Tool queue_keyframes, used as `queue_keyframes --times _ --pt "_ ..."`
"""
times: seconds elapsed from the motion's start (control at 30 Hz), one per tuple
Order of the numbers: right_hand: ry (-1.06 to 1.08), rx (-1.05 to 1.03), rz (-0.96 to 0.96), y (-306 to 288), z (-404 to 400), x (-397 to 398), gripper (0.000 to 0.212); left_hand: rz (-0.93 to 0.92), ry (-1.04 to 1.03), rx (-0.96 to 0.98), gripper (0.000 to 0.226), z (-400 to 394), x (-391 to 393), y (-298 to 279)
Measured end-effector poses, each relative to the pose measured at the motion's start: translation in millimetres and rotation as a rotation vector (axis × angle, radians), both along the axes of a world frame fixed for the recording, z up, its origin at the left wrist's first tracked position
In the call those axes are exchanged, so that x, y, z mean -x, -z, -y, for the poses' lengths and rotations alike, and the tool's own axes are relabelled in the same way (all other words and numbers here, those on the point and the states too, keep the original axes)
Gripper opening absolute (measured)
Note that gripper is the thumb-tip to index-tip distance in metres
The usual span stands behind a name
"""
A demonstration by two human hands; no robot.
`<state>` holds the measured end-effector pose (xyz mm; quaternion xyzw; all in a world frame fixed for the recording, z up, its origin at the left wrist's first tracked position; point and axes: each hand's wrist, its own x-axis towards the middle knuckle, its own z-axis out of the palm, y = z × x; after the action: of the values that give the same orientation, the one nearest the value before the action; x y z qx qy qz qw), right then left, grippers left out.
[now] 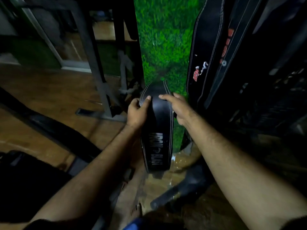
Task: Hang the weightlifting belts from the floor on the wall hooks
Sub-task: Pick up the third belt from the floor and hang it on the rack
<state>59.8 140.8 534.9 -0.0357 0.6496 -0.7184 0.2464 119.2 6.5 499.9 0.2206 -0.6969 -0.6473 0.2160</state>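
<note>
Black leather weightlifting belt [157, 130], white-stitched along both edges, pale lettering on its lower face: held upright at centre frame, lifted off the wooden floor [41, 83], in front of a green grass-patterned wall panel [162, 39].

Left hand [137, 112]: placed on the belt's left edge near the top. The thumb is laid over the front face and the fingers [134, 101] are curled round the edge behind it, so the belt is gripped.

Right hand [177, 105]: set on the belt's right edge at the same height. The index finger is stretched across the top of the front face; the remaining fingers are wrapped behind the edge, though exactly how they close is hidden. The belt is thus held between both hands, its narrowing upper end rising above the fingertips.

Surroundings, left to right: grey metal equipment frame [93, 60] standing on the floor; dark padded gear at the lower left, too dim to identify. A black strap-like object [181, 188] is seen on the floor below the belt. Hanging black belts [202, 60] with white stitching and red-and-white logos are ranged against the wall at right; how they are hung lies out of view.
</note>
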Motion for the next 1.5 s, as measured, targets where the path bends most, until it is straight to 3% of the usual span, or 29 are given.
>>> queue_keyframes --times 0.07,0.17,0.27,0.37,0.5,0.57,0.63,0.73,0.87,1.03,1.2,1.23,1.33,1.5 --pt "-0.005 0.002 -0.042 -23.5 1.8 2.2 0.067 -0.1 0.018 0.073 0.036 1.7 15.5 -30.9" --pt "0.011 0.018 -0.026 -57.2 9.7 14.9 0.066 -0.215 0.058 0.109 0.038 8.9 30.9 -60.8" --pt "0.014 0.134 0.093 -93.6 16.4 35.2 0.036 -0.301 0.154 0.114 0.037 18.7 39.7 -77.0" --pt "0.091 0.178 0.1 -116.6 26.7 46.4 0.023 -0.307 0.245 0.095 0.038 30.1 47.8 -87.0" --pt "0.213 0.191 -0.17 -135.5 45.7 49.6 0.048 -0.292 0.332 0.039 0.057 43.6 64.9 -110.3" --pt "0.158 0.237 -0.281 -145.3 49.7 52.6 0.018 -0.326 0.34 0.043 0.06 43.0 73.7 -127.3" --pt "0.13 0.299 -0.224 -158.7 46.8 56.8 0.017 -0.399 0.359 0.098 0.056 39.6 78.8 -142.8" --pt "0.127 0.328 -0.048 -172.8 42.0 72.7 0.045 -0.458 0.368 0.196 0.047 34.8 76.7 -150.2" --pt "0.213 0.342 -0.014 -181.5 45.5 78.7 0.026 -0.426 0.404 0.119 0.046 45.3 78.9 -147.7" --pt "0.206 0.41 -0.252 -200.9 33.9 82.1 0.013 -0.317 0.467 0.086 0.053 42.8 78.5 -148.8" --pt "0.203 0.3 -0.554 -205.0 39.7 78.3 0.005 -0.403 0.474 0.119 0.043 16.0 80.9 -178.6" --pt "0.199 0.311 -0.547 -206.9 38.5 77.2 0.002 -0.429 0.476 0.128 0.038 12.8 78.5 -183.4" --pt "0.19 0.361 -0.398 -212.8 31.9 83.3 0.038 -0.466 0.471 0.216 0.033 16.5 72.4 -184.8" --pt "0.194 0.443 -0.14 -216.5 26.3 85.3 0.032 -0.425 0.533 0.226 0.039 23.9 65.3 -179.7"
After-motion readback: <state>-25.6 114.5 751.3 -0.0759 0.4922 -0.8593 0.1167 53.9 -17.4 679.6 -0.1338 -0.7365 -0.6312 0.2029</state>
